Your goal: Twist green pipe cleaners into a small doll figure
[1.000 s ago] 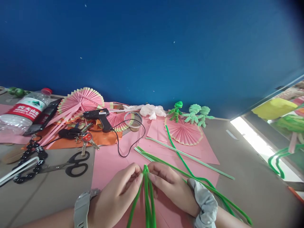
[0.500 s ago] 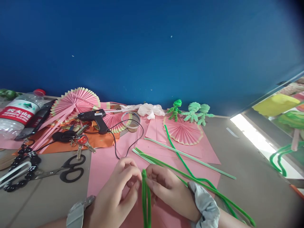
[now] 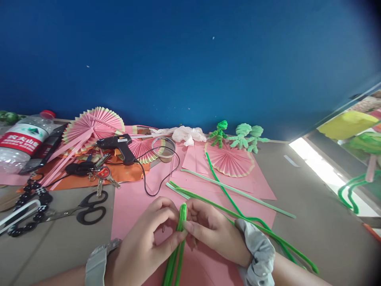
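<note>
Just between left hand [image 3: 145, 246] and right hand [image 3: 212, 234], both pinching: green pipe cleaners [image 3: 181, 212].

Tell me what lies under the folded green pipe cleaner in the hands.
A pink paper sheet lies under the folded green pipe cleaner, spread on the grey table. The left hand and right hand pinch it and cover the sheet beneath them; anything there is hidden.

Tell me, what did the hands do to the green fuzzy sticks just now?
The left hand and right hand kept pinching the green sticks and pressed the spread strands into one tight, slanted bundle. Glue gun, scissors and fans stayed put.
</note>
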### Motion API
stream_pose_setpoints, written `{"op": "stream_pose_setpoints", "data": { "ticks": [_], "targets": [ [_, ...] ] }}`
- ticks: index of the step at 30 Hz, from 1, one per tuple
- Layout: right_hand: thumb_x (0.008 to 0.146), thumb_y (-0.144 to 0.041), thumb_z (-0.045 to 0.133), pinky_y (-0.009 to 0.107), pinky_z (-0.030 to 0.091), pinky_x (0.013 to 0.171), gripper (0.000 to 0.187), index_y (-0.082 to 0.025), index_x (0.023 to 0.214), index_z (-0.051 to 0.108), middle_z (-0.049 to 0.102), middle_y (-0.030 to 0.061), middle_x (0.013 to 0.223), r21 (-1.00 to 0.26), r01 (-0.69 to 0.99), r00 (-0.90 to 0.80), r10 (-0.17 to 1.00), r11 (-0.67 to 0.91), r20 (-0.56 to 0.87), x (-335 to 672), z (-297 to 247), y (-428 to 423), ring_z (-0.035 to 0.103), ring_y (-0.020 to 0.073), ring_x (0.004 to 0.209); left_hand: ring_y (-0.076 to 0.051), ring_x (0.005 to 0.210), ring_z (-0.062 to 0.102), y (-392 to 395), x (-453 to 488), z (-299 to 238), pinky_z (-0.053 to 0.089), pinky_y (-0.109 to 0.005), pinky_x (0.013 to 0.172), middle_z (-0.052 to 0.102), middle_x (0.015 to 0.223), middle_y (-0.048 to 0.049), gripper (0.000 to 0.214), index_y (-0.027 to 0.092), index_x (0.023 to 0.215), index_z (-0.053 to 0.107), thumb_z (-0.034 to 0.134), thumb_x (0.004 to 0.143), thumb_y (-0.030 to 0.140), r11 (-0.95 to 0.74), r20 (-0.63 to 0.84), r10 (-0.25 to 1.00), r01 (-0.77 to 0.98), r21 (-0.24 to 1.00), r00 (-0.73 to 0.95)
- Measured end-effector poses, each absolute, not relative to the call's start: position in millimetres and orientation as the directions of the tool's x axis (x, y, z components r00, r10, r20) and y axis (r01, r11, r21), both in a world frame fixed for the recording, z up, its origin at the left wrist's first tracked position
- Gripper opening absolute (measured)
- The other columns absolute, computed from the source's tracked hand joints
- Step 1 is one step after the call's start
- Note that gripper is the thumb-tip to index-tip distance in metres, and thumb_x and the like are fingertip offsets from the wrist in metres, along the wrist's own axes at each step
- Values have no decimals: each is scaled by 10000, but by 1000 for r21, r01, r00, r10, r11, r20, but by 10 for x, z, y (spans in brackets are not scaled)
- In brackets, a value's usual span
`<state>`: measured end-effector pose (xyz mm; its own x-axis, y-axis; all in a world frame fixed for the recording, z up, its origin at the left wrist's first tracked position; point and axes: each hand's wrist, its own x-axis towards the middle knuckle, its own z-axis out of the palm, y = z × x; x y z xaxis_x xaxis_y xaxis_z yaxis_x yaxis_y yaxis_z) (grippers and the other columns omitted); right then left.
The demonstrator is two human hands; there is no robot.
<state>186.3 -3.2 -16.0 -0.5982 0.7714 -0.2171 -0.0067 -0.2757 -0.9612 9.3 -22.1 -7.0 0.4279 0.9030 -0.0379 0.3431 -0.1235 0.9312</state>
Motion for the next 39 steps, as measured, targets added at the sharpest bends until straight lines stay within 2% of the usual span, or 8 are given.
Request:
{"op": "stream_pose_setpoints", "data": {
  "ticks": [5, 8, 15, 18, 22, 25, 32, 39],
  "targets": [
    [846, -418, 496, 214, 415, 490, 271, -153, 824, 448, 464, -42, 625, -964, -14, -586, 784, -264, -207, 1871, -143, -20, 462, 66, 485, -141, 923, 469, -244, 64, -48, 386, -213, 847, 499, 965, -10, 179, 233, 852, 536, 366, 907, 220, -21, -84, 899, 235, 972, 429],
    [839, -394, 512, 214, 405, 497, 251, -150, 830, 454, 449, -43, 638, -970, 0, -597, 778, -245, -197, 1865, -150, -35, 452, 68, 502, -137, 909, 474, -234, 67, -31, 393, -213, 844, 490, 959, -10, 146, 225, 856, 523, 385, 903, 238, 23, -117, 891, 212, 977, 439],
    [833, -239, 503, 232, 373, 593, 82, -160, 816, 487, 436, -31, 693, -985, 127, -598, 784, -117, -170, 1873, -107, -54, 421, 96, 619, -149, 896, 471, -200, 47, -31, 401, -235, 826, 474, 943, -30, 73, 194, 868, 492, 423, 865, 172, -34, -97, 852, 239, 970, 514],
    [836, -210, 462, 238, 373, 611, 58, -162, 820, 488, 439, -24, 707, -986, 143, -615, 774, -82, -153, 1877, -43, -47, 424, 108, 654, -155, 920, 460, -213, 41, -33, 395, -235, 829, 470, 948, -32, 93, 197, 840, 487, 405, 881, 211, -25, -105, 856, 245, 969, 507],
    [792, -94, 438, 218, 355, 585, 95, -182, 763, 452, 407, -44, 665, -958, 284, -584, 799, 34, -145, 1870, 5, -73, 406, 98, 615, -130, 788, 461, -229, 54, -13, 407, -214, 728, 437, 847, -1, 163, 207, 794, 471, 385, 898, 299, 0, -157, 857, 304, 953, 491],
    [768, -66, 460, 202, 326, 550, 151, -196, 720, 399, 357, -60, 644, -919, 377, -504, 858, 115, -99, 1857, 10, -110, 364, 87, 585, -127, 784, 474, -214, 52, 40, 397, -211, 723, 476, 826, 17, 133, 224, 847, 463, 370, 905, 300, 39, -212, 849, 342, 939, 485],
    [881, -204, 419, 203, 354, 530, 35, -209, 848, 406, 397, -47, 713, -948, 315, -477, 857, -42, -196, 1848, 129, -157, 412, 80, 570, -111, 794, 512, -181, -17, 228, 413, -188, 733, 523, 826, 47, 145, 256, 886, 444, 312, 918, 306, 181, -349, 776, 345, 921, 526],
    [924, -355, 365, 202, 237, 459, 147, -222, 983, 346, 298, -74, 634, -969, 137, -558, 792, -206, -248, 1834, 288, -207, 258, 77, 512, -116, 698, 542, -284, -5, 336, 388, -198, 612, 559, 779, 56, 126, 271, 924, 438, 318, 909, 304, -53, -277, 847, 592, 804, 453]
  ]
}}
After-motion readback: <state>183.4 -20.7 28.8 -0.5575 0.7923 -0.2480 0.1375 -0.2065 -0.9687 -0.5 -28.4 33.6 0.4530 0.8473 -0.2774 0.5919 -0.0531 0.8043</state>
